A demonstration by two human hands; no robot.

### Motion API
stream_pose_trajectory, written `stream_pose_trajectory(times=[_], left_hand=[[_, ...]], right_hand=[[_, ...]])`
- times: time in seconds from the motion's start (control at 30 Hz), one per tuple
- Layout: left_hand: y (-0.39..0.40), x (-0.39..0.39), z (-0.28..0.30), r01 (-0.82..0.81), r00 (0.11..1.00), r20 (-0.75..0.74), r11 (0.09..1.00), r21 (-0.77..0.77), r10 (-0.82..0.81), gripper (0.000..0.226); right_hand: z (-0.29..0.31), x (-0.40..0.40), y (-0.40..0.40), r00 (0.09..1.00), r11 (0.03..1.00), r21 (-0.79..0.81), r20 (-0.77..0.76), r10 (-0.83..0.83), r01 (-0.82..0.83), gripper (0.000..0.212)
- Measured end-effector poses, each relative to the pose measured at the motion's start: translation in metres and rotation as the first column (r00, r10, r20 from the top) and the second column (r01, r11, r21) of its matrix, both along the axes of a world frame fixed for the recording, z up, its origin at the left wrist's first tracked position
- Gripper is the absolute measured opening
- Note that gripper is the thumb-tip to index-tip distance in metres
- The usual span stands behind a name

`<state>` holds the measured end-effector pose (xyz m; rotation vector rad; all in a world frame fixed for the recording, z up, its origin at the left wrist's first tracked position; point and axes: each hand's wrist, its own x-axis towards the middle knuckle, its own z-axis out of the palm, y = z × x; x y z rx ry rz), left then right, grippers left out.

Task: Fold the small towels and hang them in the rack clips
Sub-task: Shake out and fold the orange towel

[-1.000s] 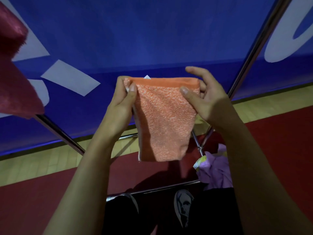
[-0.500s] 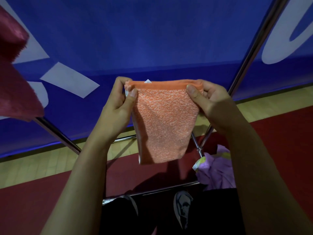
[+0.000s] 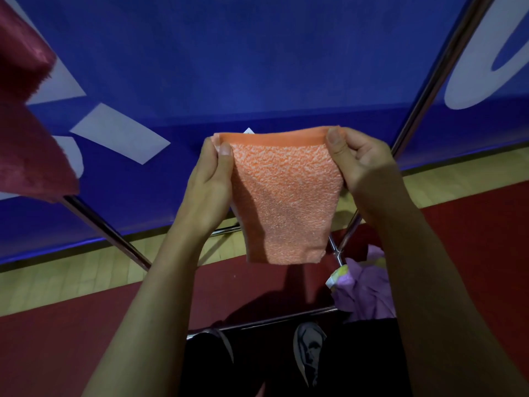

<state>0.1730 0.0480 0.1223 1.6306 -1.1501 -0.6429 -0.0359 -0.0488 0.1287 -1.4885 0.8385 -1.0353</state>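
— Hands raised, what do they hold?

— Left hand (image 3: 210, 179) pinches the top left corner of a folded orange towel (image 3: 283, 202), thumb in front and fingers behind; right hand (image 3: 359, 164) pinches the top right corner the same way, fingers curled round the hem.

— Where does the towel sit?

— In the air between the two hands, in front of a blue banner (image 3: 257, 67). Its upper hem runs level from hand to hand; its long axis hangs straight down toward the red floor (image 3: 57, 339).

— And the rack?

— Metal rack bars (image 3: 446, 67) slant up to the right, close behind the right hand, so that hand looks nearer to them. No clip can be made out. A dark red towel (image 3: 25, 124) hangs at the frame's upper left corner.

— Next move?

— Probably lifting the held hem upward to a clip, keeping the fold together.

— Anything else?

— Purple cloths (image 3: 366, 287) lie bunched on a lower rack bar, below the right forearm.
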Motion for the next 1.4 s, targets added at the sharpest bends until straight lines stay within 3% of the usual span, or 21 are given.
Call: stream_pose_trajectory(times=[0.17, 0.3, 0.4, 0.57, 0.83, 1.07, 1.4], left_hand=[[-0.002, -0.002, 0.001, -0.022, 0.997, 0.067, 0.998, -0.055, 0.026, 0.049], [-0.003, -0.005, 0.0, -0.031, 0.999, 0.042, 0.998, -0.048, 0.033, 0.048], [-0.003, -0.005, 0.001, -0.038, 0.999, -0.012, 0.999, -0.028, 0.038, 0.049], [-0.004, -0.009, 0.005, -0.02, 0.999, -0.027, 1.0, 0.001, 0.02, 0.049], [-0.006, -0.007, 0.004, -0.066, 0.997, 0.032, 0.998, -0.001, 0.066, 0.048], [-0.007, -0.005, 0.01, -0.061, 0.998, 0.001, 0.998, -0.034, 0.062, 0.032], [-0.007, -0.007, 0.007, -0.079, 0.997, -0.006, 0.997, -0.003, 0.079, 0.034]], right_hand=[[-0.004, 0.006, -0.002, 0.999, 0.998, 0.059, -0.008, -0.033, 0.033, 0.041], [-0.002, 0.009, -0.001, 0.999, 0.999, 0.017, 0.014, -0.041, 0.041, 0.023], [-0.002, 0.008, 0.001, 1.0, 0.999, -0.048, -0.007, -0.024, 0.023, 0.02], [-0.004, 0.013, -0.002, 0.996, 0.997, -0.016, -0.033, -0.078, 0.077, 0.014], [-0.005, 0.01, -0.003, 0.998, 0.998, 0.016, -0.025, -0.053, 0.054, 0.025], [0.002, 0.01, 0.004, 0.999, 0.995, -0.096, 0.024, -0.033, 0.035, 0.019], [-0.003, 0.013, 0.0, 0.998, 0.998, 0.017, -0.005, -0.062, 0.062, 0.025]])
